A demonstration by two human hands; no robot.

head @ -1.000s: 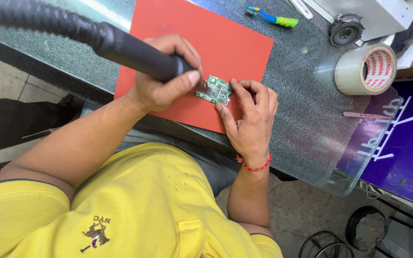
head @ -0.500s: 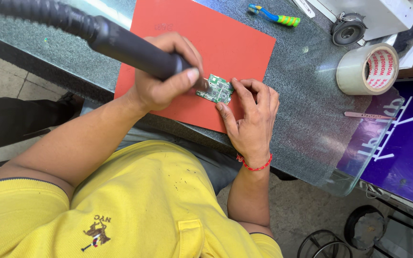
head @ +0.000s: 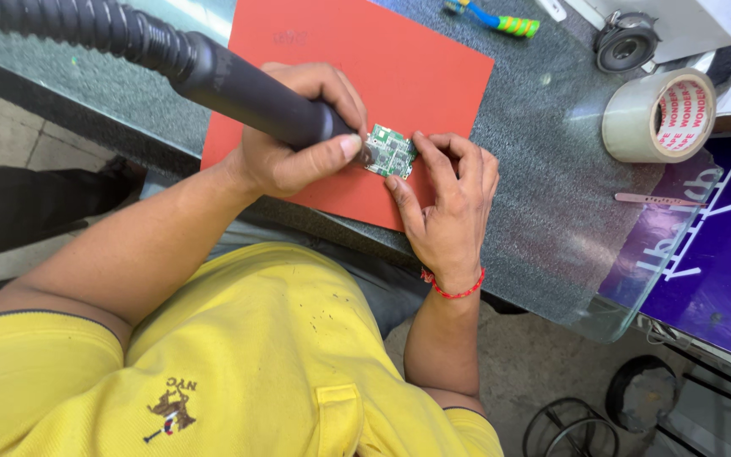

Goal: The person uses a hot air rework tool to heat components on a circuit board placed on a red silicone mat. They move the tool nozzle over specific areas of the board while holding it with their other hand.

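1. Left hand (head: 289, 144): closed in a full grip round the black tool handle (head: 247, 85). The thumb is pressed along the handle's lower side and the fingers wrap over the top. A ribbed black hose (head: 69, 21) runs from the handle to the upper left corner of the view.
2. The tool's tip end points right and meets the left edge of the small green circuit board (head: 389, 152). The tip itself is hidden behind the thumb, so I cannot tell whether it touches the board.
3. Right hand (head: 450, 203): palm down, fingers curled, pinching the board. The thumb is at the board's lower right corner and the fingertips are on its right and upper edge. A red thread bracelet (head: 454, 290) sits on the wrist.
4. The board lies flat on the red mat (head: 365, 59), near the mat's front edge, between the two hands. It is just right of the left thumb and touches the right hand's fingers.
5. The mat rests on a grey speckled tabletop (head: 543, 195).
6. Also on the tabletop, well apart from the hands:
   - a roll of clear tape (head: 660, 116) standing at the far right;
   - a blue and green brush (head: 492, 17) beyond the mat's far corner;
   - a thin flat stick (head: 657, 200) below the tape roll.
7. A yellow shirt (head: 239, 364) fills the lower left of the view.
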